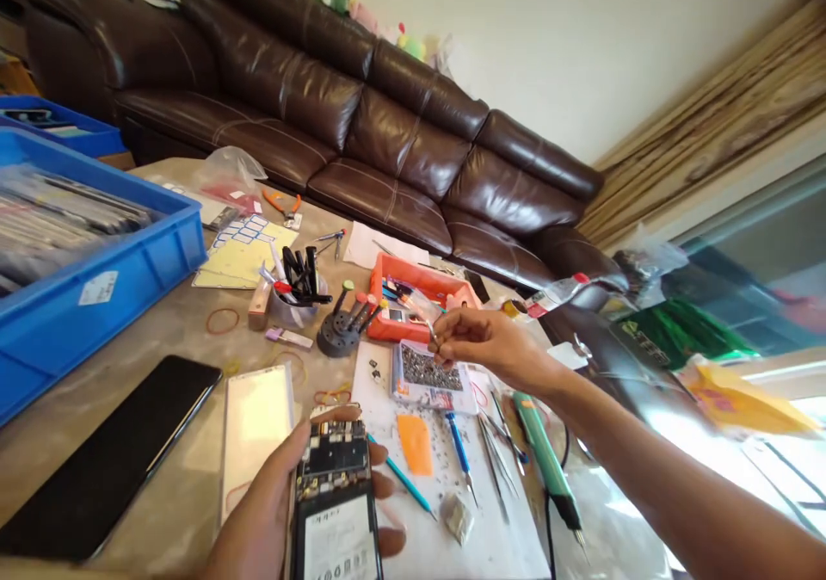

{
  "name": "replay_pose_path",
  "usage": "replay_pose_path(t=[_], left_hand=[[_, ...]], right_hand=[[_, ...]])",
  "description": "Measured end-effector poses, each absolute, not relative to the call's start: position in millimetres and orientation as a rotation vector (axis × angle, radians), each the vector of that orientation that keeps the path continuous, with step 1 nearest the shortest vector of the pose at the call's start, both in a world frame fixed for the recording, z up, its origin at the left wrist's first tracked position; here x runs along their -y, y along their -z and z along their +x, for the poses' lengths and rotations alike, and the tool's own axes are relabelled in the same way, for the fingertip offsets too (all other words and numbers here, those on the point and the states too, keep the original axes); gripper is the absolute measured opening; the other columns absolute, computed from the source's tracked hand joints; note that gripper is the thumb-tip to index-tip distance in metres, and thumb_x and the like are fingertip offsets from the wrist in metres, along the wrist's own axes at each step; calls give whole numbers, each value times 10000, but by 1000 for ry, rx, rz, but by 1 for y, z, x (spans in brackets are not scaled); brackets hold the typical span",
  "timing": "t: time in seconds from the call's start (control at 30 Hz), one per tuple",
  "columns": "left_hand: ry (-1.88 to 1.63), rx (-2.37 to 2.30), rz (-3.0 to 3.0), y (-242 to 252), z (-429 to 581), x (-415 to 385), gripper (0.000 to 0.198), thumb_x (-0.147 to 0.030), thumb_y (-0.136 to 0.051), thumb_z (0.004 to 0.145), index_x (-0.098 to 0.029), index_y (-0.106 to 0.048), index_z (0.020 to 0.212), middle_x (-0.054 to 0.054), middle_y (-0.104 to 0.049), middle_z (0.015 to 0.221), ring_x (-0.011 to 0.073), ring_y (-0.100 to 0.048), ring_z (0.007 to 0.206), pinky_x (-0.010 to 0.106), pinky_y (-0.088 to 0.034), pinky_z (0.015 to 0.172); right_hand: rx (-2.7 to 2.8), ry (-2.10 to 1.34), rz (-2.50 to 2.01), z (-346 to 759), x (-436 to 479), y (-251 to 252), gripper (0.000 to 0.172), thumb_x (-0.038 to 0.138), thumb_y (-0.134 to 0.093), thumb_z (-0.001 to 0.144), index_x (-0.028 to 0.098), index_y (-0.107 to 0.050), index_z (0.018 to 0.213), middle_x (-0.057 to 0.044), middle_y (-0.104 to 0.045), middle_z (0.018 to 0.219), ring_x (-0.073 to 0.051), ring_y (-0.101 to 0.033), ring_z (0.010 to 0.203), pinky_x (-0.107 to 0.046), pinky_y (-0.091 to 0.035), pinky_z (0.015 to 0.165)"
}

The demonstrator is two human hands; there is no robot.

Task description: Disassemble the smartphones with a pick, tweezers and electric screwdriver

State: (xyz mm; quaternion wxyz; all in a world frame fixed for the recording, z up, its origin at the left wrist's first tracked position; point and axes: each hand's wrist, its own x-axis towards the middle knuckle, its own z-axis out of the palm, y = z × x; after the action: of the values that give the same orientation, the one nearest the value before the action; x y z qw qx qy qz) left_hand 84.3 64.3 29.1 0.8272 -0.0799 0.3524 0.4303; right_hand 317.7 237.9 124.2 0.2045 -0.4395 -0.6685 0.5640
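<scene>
My left hand (271, 511) grips an opened phone (335, 498) at the bottom centre, its back off, with the circuit board and battery showing. My right hand (481, 343) reaches out above a small clear box of tiny screws (429, 378) on the white mat (445, 511). Its fingers are pinched together on a thin metal thing, too small to name. Tweezers (494, 451), a blue screwdriver (459, 447), a green-handled tool (545, 459) and an orange pick (414, 444) lie on the mat under that arm.
A black phone (109, 459) and a white panel (255, 429) lie to the left. A blue crate (77, 296) stands at far left. An orange tray (419, 300), a black bit stand (342, 330) and a tool cup (293, 296) sit mid-table. Behind is a brown leather sofa (361, 124).
</scene>
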Motion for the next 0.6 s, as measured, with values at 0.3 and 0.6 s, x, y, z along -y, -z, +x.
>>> replay_pose_path(t=[0.3,0.6], left_hand=[[-929,-909,-78,-70,139,-70,502,-485,-396,1045,-155,-644,1331,190,-811,891,315,-782,672,370,-587,605],[-915,-917,-56,-47,177,-81,523,-455,-367,1064,-83,-723,1151,200,-805,941,303,-784,760,431,-627,719]], right_hand=[[1583,-1556,-1171,343,-158,-67,212,344,-861,806,188,-801,936,-18,-740,803,-129,-664,734,-281,-574,718],[1560,-1502,-1189,365,-133,-32,90,307,-778,858,240,-799,914,-24,-784,869,-168,-715,785,-305,-583,742]])
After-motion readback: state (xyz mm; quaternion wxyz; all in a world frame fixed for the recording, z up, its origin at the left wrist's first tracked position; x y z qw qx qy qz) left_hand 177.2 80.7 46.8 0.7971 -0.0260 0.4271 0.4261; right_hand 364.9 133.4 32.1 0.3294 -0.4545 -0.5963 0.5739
